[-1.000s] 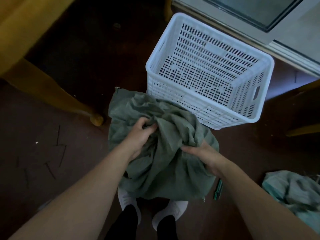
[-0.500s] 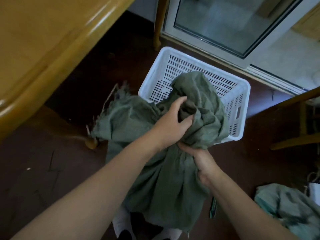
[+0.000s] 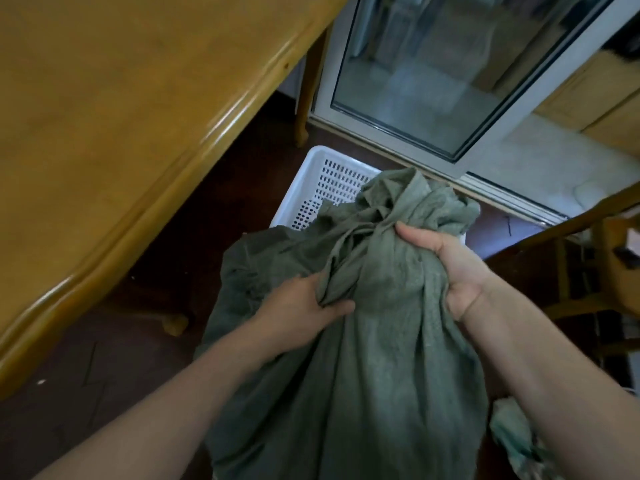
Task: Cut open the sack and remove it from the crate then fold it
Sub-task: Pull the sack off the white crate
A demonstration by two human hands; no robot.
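Observation:
A crumpled green woven sack (image 3: 363,375) hangs lifted in front of me, its lower part draping down past the bottom of the frame. My left hand (image 3: 298,310) grips a bunch of folds near the sack's middle. My right hand (image 3: 446,261) grips the bunched top on the right side. Behind the sack sits the white perforated plastic crate (image 3: 322,181) on the dark floor; the sack covers most of it and only its left corner shows.
A yellow wooden table (image 3: 121,133) fills the left, with a leg (image 3: 308,84) near the crate. A glass door (image 3: 440,71) stands behind. A wooden chair (image 3: 581,258) is at the right. Another pale green cloth (image 3: 512,434) lies at the bottom right.
The sack has been raised higher off the floor. My right hand moved up to the bunched top and my left hand shifted lower. The view tilted up, hiding my feet and most of the crate.

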